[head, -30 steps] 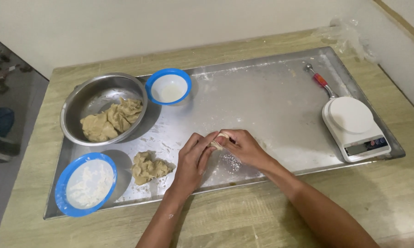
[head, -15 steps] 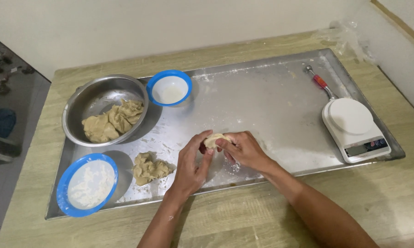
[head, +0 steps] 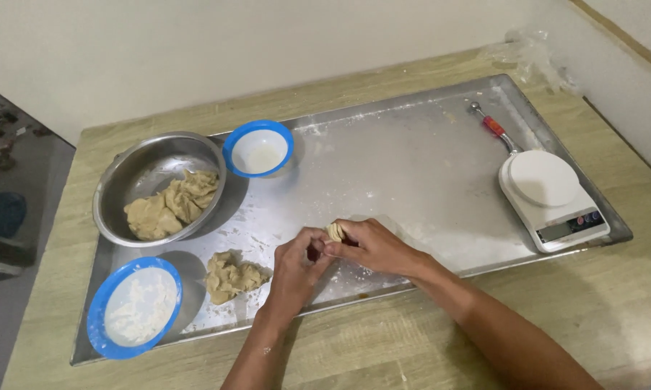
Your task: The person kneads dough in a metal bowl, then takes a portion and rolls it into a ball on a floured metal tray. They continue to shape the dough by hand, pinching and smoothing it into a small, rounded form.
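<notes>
Head view: both hands meet low over the near middle of the large, flour-dusted steel tray (head: 426, 152), which lies on the pale wooden table (head: 383, 354). The left hand (head: 296, 271) and the right hand (head: 372, 245) pinch a small tan lump of dough (head: 334, 231) between them, fingers curled narrow around it, so that only its top shows. The lump seems held just above the floured patch so that crumbs drop on the tray (a judgement). Its long axis cannot be told, since the fingers cover most of it; the exposed end points up and away from the person.

Left of the hands lies a loose piece of dough (head: 232, 276), near a blue-rimmed bowl of flour (head: 134, 307). Behind stand a round steel bowl with more dough (head: 159, 189) and a second blue bowl (head: 259, 148). Far right sits a white kitchen scale (head: 553, 198), well apart.
</notes>
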